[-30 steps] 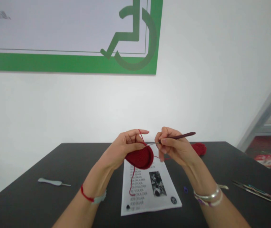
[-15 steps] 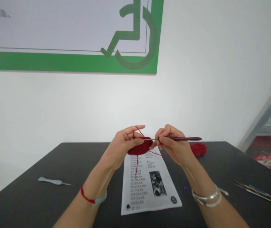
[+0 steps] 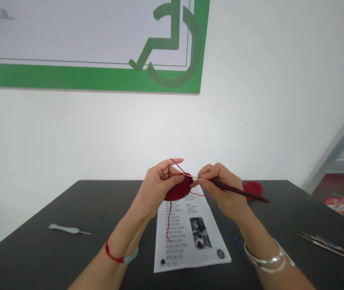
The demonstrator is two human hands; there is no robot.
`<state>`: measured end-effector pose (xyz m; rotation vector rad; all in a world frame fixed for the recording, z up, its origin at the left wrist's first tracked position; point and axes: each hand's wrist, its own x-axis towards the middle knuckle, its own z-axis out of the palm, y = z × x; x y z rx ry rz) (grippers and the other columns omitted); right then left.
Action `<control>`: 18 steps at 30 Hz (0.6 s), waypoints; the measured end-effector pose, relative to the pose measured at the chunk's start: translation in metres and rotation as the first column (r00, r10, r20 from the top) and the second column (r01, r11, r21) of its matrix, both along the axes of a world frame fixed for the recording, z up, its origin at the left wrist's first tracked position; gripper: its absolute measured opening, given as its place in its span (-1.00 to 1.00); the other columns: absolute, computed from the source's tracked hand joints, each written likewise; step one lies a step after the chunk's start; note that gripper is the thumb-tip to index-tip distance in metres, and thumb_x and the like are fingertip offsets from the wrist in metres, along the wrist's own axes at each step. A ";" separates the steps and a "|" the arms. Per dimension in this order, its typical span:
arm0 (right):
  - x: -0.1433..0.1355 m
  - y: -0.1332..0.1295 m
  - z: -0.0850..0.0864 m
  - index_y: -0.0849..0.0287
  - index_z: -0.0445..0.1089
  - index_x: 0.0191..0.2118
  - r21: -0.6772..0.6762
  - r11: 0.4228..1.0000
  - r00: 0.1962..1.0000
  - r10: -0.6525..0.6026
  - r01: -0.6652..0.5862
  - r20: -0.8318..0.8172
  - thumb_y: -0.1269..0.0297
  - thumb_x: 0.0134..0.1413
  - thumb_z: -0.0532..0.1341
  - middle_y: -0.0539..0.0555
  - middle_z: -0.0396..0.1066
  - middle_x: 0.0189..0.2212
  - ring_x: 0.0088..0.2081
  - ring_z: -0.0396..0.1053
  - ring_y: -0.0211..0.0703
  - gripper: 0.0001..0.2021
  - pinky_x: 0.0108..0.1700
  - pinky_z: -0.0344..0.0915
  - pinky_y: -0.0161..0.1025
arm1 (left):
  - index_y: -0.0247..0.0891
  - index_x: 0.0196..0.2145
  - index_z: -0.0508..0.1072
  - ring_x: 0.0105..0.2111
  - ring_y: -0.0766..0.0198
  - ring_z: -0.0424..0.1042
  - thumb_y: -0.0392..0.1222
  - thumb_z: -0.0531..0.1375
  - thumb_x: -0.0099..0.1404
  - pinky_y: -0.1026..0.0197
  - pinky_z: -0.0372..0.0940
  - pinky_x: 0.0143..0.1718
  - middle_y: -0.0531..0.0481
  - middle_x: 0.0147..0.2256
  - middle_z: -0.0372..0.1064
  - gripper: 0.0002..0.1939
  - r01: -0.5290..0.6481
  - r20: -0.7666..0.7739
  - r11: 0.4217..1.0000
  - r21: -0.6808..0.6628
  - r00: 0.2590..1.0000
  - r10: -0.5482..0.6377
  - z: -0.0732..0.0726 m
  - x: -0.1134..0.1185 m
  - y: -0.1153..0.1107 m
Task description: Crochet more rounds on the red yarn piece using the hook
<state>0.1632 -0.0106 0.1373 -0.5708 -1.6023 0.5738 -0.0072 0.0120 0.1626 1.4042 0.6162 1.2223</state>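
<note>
My left hand (image 3: 156,182) pinches a round red crochet piece (image 3: 179,191) between thumb and fingers, above a printed sheet. A strand of red yarn loops over its raised index finger, and a loose red tail hangs below the piece. My right hand (image 3: 220,185) grips a crochet hook (image 3: 238,190) with a dark red handle. The hook's thin metal shaft reaches left to the upper edge of the crochet piece; its very tip is too small to make out. Partly behind my right wrist lies a ball of red yarn (image 3: 254,189).
The printed pattern sheet (image 3: 178,257) lies on the black table (image 3: 123,266). A grey-handled tool (image 3: 67,229) rests at left. A small purple item (image 3: 236,241) and metal tweezers (image 3: 325,244) lie at right. Behind the table stands a white wall with a green-framed sign (image 3: 93,78).
The hook's handle end has swung downward to the right, tilting the hook. The crochet piece has turned slightly, and its hanging yarn tail has shifted left and lower.
</note>
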 end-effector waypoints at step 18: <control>-0.003 0.022 -0.014 0.10 0.21 -0.31 0.680 0.723 0.865 -0.414 0.122 0.284 0.57 0.13 0.12 0.03 0.33 -0.39 -0.39 0.28 -0.25 -0.81 -0.41 0.29 -0.32 | -0.30 -0.05 0.45 -0.54 0.48 0.30 -0.35 0.33 0.02 0.39 0.15 -0.47 0.13 -0.51 0.38 -0.52 0.098 0.098 0.984 -0.148 0.992 -0.084 -0.007 0.008 -0.003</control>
